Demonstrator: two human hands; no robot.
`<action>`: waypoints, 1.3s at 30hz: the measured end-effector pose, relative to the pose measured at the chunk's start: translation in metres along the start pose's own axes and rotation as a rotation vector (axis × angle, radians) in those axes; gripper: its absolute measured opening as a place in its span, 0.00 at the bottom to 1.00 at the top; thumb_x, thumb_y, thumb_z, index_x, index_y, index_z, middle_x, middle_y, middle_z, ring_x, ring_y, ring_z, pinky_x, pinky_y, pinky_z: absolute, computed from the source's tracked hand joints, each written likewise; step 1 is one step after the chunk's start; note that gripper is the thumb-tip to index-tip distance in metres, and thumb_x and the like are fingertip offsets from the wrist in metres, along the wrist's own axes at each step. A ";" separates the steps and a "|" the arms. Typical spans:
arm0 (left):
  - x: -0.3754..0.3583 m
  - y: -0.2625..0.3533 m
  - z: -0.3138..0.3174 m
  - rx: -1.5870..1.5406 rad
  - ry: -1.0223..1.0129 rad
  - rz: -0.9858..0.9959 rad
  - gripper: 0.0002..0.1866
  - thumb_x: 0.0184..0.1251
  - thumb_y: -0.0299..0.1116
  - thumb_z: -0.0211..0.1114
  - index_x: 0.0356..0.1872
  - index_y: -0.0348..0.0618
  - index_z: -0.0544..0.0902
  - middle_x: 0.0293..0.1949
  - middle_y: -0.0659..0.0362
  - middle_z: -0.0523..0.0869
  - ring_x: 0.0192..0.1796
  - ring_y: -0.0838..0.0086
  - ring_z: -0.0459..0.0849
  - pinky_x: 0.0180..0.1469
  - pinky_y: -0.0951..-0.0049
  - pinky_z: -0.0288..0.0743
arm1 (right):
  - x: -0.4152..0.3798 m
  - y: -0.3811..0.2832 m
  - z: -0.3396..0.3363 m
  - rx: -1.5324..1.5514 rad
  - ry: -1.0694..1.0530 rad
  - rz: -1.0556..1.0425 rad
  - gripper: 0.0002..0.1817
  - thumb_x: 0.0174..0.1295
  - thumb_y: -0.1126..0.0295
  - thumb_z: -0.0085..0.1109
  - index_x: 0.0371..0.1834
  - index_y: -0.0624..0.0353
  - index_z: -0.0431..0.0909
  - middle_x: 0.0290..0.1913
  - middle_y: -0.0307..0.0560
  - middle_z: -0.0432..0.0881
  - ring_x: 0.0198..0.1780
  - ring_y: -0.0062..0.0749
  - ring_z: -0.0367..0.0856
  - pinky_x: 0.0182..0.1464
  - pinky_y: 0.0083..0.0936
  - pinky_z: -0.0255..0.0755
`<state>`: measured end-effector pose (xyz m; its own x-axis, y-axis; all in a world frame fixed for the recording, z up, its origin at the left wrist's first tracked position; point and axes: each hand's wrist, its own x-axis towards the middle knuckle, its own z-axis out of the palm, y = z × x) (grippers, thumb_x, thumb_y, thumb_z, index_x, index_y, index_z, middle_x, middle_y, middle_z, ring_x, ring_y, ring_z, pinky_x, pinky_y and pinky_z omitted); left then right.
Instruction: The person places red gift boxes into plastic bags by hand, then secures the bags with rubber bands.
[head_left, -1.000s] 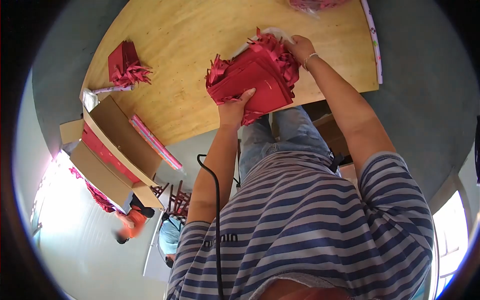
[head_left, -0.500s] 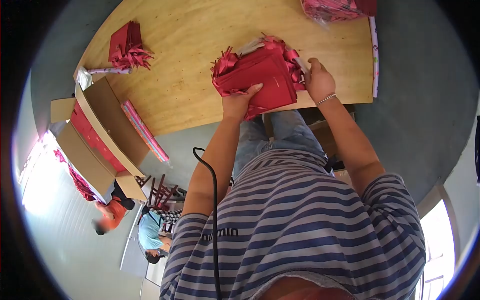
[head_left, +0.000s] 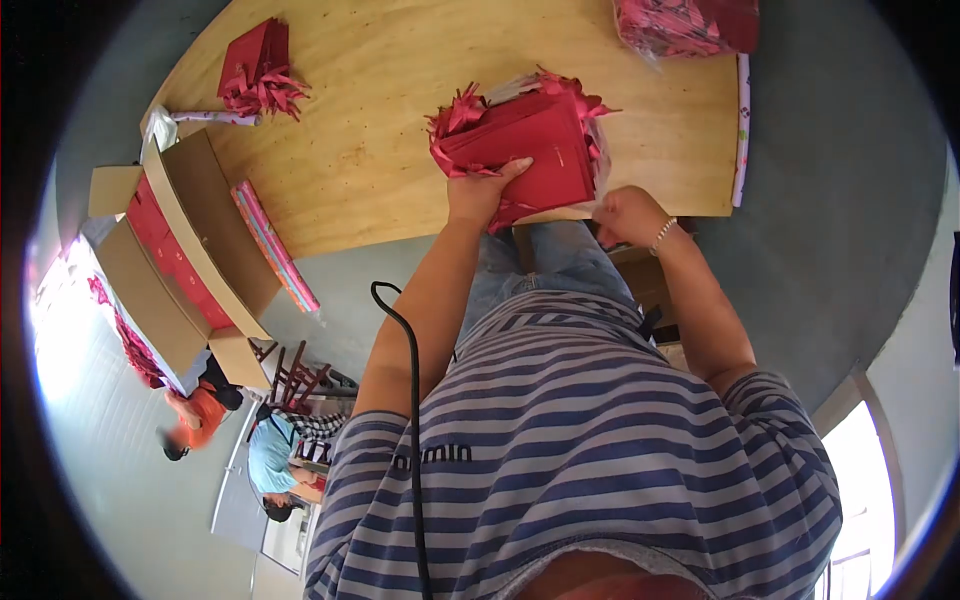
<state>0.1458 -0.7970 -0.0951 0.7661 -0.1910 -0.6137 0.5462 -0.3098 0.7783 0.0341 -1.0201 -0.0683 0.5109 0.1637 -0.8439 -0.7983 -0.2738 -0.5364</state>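
A stack of red paper gift bags (head_left: pixel 545 150) with red ribbons at its ends rests at the table's near edge. My left hand (head_left: pixel 482 193) grips its near left side, thumb lying on top. Clear plastic bag film (head_left: pixel 601 150) shows behind and along the right side of the stack. My right hand (head_left: pixel 634 216), with a beaded bracelet at the wrist, is closed at the stack's near right corner. Its fingers pinch the edge of the plastic, though the fingertips are partly hidden.
Another red bag stack (head_left: pixel 257 65) lies at the far left, and a plastic-wrapped red bundle (head_left: pixel 685 25) at the far right. An open carton (head_left: pixel 215 215) of red items stands left of the wooden table (head_left: pixel 370 120). Two people (head_left: pixel 195 415) are at lower left.
My right hand has moved down toward me from the stack's right side to its near right corner, and its fingers have closed. My left hand keeps its hold.
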 end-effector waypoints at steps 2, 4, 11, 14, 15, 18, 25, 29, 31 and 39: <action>0.004 -0.001 -0.002 -0.046 0.006 -0.001 0.27 0.43 0.43 0.80 0.42 0.36 0.83 0.41 0.55 0.87 0.43 0.71 0.85 0.47 0.69 0.78 | -0.018 -0.025 -0.009 -0.195 -0.066 0.076 0.10 0.60 0.73 0.52 0.27 0.69 0.77 0.19 0.49 0.81 0.23 0.33 0.84 0.30 0.27 0.78; 0.003 -0.003 -0.003 0.180 0.032 -0.044 0.27 0.42 0.47 0.80 0.40 0.37 0.84 0.39 0.55 0.88 0.42 0.72 0.85 0.47 0.70 0.78 | -0.039 -0.065 -0.007 -0.212 0.013 -0.159 0.09 0.59 0.72 0.54 0.29 0.68 0.78 0.21 0.49 0.81 0.25 0.33 0.84 0.32 0.27 0.78; 0.018 -0.048 -0.010 0.506 0.035 0.006 0.18 0.47 0.41 0.75 0.21 0.34 0.81 0.19 0.53 0.84 0.22 0.69 0.83 0.26 0.65 0.74 | 0.062 -0.096 0.037 0.154 -0.008 -0.362 0.13 0.62 0.63 0.63 0.35 0.64 0.79 0.27 0.41 0.82 0.27 0.21 0.80 0.31 0.19 0.75; 0.022 -0.071 -0.004 0.240 0.112 0.159 0.19 0.47 0.41 0.75 0.18 0.33 0.80 0.15 0.53 0.81 0.18 0.71 0.80 0.25 0.65 0.73 | 0.068 -0.102 0.045 0.238 0.120 -0.203 0.18 0.60 0.58 0.64 0.28 0.67 0.81 0.24 0.44 0.83 0.25 0.23 0.81 0.29 0.20 0.76; 0.006 -0.018 -0.014 0.276 0.002 -0.095 0.18 0.46 0.42 0.75 0.22 0.36 0.82 0.23 0.53 0.85 0.27 0.72 0.83 0.31 0.66 0.76 | 0.067 -0.105 0.048 0.218 0.186 -0.207 0.20 0.59 0.58 0.65 0.24 0.67 0.82 0.21 0.45 0.82 0.22 0.23 0.81 0.27 0.20 0.76; 0.017 -0.050 -0.017 -0.184 -0.130 0.098 0.24 0.44 0.40 0.77 0.42 0.38 0.81 0.39 0.52 0.86 0.41 0.70 0.83 0.45 0.67 0.76 | 0.068 -0.112 0.053 0.182 0.266 -0.122 0.16 0.56 0.62 0.69 0.26 0.68 0.83 0.22 0.45 0.83 0.21 0.24 0.81 0.25 0.19 0.76; 0.012 0.000 -0.122 -0.783 -0.368 -0.478 0.30 0.52 0.25 0.69 0.61 0.45 0.74 0.54 0.60 0.80 0.52 0.75 0.77 0.51 0.70 0.70 | 0.080 -0.117 0.057 0.117 0.325 -0.081 0.11 0.55 0.70 0.69 0.26 0.69 0.81 0.22 0.46 0.82 0.20 0.23 0.80 0.23 0.20 0.78; 0.079 -0.129 -0.128 -0.137 0.264 -0.335 0.17 0.58 0.42 0.67 0.46 0.49 0.84 0.38 0.65 0.86 0.33 0.73 0.81 0.40 0.67 0.74 | 0.080 -0.119 0.062 0.103 0.378 -0.087 0.11 0.57 0.68 0.68 0.26 0.66 0.82 0.21 0.45 0.82 0.19 0.22 0.79 0.21 0.16 0.74; 0.096 -0.157 -0.115 -0.065 0.195 -0.316 0.17 0.57 0.45 0.66 0.43 0.47 0.85 0.36 0.61 0.87 0.35 0.69 0.83 0.41 0.65 0.75 | 0.079 -0.120 0.064 0.079 0.401 -0.075 0.11 0.57 0.68 0.68 0.26 0.65 0.82 0.21 0.44 0.82 0.19 0.21 0.79 0.21 0.15 0.73; 0.122 -0.139 -0.068 0.443 0.103 -0.265 0.16 0.61 0.46 0.58 0.40 0.45 0.83 0.41 0.46 0.85 0.47 0.53 0.83 0.49 0.57 0.76 | 0.076 -0.113 0.067 0.128 0.444 -0.093 0.09 0.57 0.73 0.67 0.27 0.69 0.80 0.25 0.45 0.83 0.21 0.22 0.79 0.23 0.19 0.78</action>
<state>0.1866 -0.7138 -0.2688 0.6628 0.0327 -0.7481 0.5471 -0.7033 0.4539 0.1419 -0.9132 -0.0724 0.6464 -0.2470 -0.7219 -0.7617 -0.1532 -0.6296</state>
